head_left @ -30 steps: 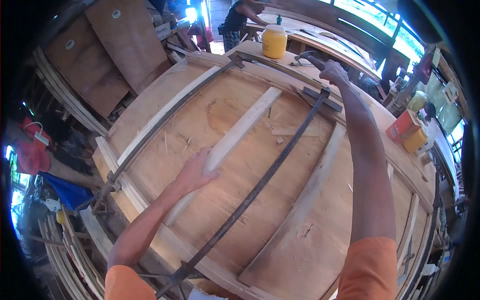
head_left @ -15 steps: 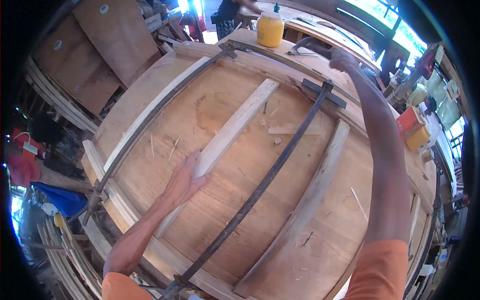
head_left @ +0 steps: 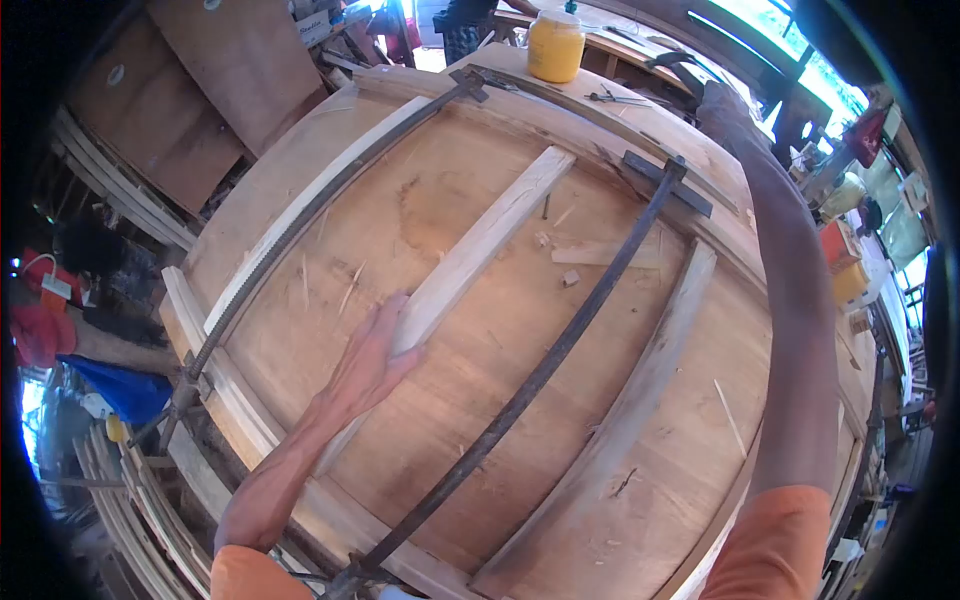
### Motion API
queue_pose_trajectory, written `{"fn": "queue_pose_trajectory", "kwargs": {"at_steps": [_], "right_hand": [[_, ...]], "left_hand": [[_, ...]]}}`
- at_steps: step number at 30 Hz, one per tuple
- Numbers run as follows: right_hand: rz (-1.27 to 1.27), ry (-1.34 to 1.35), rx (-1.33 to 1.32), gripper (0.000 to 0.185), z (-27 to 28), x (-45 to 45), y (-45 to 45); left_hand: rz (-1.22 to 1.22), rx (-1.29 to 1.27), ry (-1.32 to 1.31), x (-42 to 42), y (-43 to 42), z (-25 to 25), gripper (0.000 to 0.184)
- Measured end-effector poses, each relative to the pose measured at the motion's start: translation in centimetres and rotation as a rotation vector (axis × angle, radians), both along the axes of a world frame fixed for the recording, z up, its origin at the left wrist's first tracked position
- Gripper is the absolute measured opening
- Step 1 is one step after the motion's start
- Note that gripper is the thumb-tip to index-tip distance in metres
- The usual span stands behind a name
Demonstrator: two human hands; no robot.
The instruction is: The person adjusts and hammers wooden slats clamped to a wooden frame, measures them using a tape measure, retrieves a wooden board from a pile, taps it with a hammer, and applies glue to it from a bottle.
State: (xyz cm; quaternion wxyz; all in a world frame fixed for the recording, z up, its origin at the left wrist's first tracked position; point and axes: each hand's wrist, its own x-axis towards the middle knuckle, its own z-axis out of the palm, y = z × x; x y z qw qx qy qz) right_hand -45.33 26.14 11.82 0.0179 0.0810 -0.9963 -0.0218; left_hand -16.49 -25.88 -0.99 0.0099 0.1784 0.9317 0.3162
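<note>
A wooden frame with several slats lies on a large wooden panel [head_left: 470, 390]. My left hand [head_left: 372, 350] is wrapped around the middle slat [head_left: 490, 235], thumb on one side and fingers on the other. My right hand [head_left: 728, 112] is raised beyond the frame's far right side, closed on a dark tool that looks like a hammer [head_left: 682, 70]; its handle is mostly hidden. Two long metal bar clamps span the frame: one [head_left: 530, 385] between the middle and right slats [head_left: 650, 360], the other [head_left: 300, 235] along the left slat [head_left: 310, 205].
A yellow jar [head_left: 556, 50] stands at the panel's far edge, with a thin metal tool [head_left: 615, 98] beside it. Wood scraps and splinters [head_left: 600, 257] lie inside the frame. Boards [head_left: 160, 110] lean at the left. A person [head_left: 465, 25] is partly visible at the back.
My right hand and the hammer have moved up and to the right. My left hand keeps its grip on the middle slat. The whole view has shifted slightly.
</note>
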Motion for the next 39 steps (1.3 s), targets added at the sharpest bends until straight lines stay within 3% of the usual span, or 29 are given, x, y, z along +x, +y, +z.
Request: {"fn": "queue_pose_trajectory", "kwargs": {"at_steps": [3,4,5,7,10,12,14,15,16,18,19,21,23,24,25,26,28,32,34,38,39], "right_hand": [[0.251,0.074,0.117,0.028,1.9,3.5,-3.3],[0.117,-0.200,0.228,0.033,1.3,-0.2,-3.5],[0.047,-0.237,0.149,0.032,1.3,-0.8,-2.8],[0.086,-0.179,0.023,0.030,1.0,-0.9,-1.9],[0.087,0.159,-0.152,0.027,-0.8,0.0,-0.6],[0.089,0.283,-0.325,0.026,-0.1,3.3,-0.1],[-0.008,0.279,-0.490,0.026,0.6,8.0,0.0],[0.006,0.293,-0.529,0.030,1.8,12.1,-1.2],[-0.140,0.214,-0.629,0.030,3.0,16.8,-2.4],[-0.151,0.194,-0.687,0.030,3.5,25.0,-2.9],[-0.267,0.091,-0.849,0.032,4.1,29.9,-4.6],[-0.459,0.019,-0.910,0.031,3.3,38.1,-5.3],[-0.595,-0.047,-1.032,0.031,2.7,45.3,-7.2],[-0.653,-0.091,-1.038,0.032,2.7,48.3,-8.2],[-0.694,-0.097,-1.041,0.033,2.1,51.1,-8.9],[-0.741,-0.102,-1.019,0.040,1.2,53.8,-9.3],[-0.843,-0.089,-1.155,0.039,0.1,58.1,-11.3],[-1.129,-0.083,-1.084,0.036,-4.1,64.8,-12.2],[-1.071,-0.119,-1.206,0.034,-1.5,66.9,-14.0],[-1.201,-0.099,-1.138,0.035,0.1,68.6,-16.7],[-0.992,-0.082,-1.343,0.031,0.2,69.0,-17.4]], "left_hand": [[0.012,0.031,-0.001,-0.4,0.1,0.5,0.071],[0.017,0.051,-0.068,-0.2,0.3,0.6,0.071],[0.006,0.049,-0.092,0.7,0.4,-0.1,0.071],[-0.015,0.018,0.035,-0.7,-1.1,-1.0,0.073],[0.102,0.043,-0.180,-0.2,0.1,1.0,0.072],[0.044,0.033,0.003,-0.3,0.3,0.6,0.070],[-0.014,0.020,0.179,-0.1,0.0,1.3,0.068],[0.008,0.162,0.218,0.0,0.0,2.0,0.062],[0.023,0.306,0.255,-0.1,-0.3,2.9,0.056],[0.103,0.427,0.193,-0.2,-1.4,4.6,0.054],[0.170,0.544,0.111,-0.2,-1.4,5.5,0.052],[0.256,0.732,-0.018,0.9,-0.7,11.6,0.034],[0.346,0.626,-0.068,3.0,1.2,19.8,0.024],[0.201,0.608,0.038,3.9,2.2,23.0,0.019],[0.016,0.700,0.178,5.0,4.3,25.3,0.030],[-0.182,0.979,0.044,5.9,6.9,26.9,0.030],[-0.464,0.841,-0.147,9.1,9.5,29.6,0.034],[-1.272,0.632,-0.304,16.8,19.9,30.4,0.035],[-1.568,0.563,-0.312,21.5,24.4,30.7,0.035],[-1.790,0.411,-0.288,24.2,25.0,30.0,0.036],[-1.758,0.363,-0.316,23.2,23.8,29.3,0.036]]}}
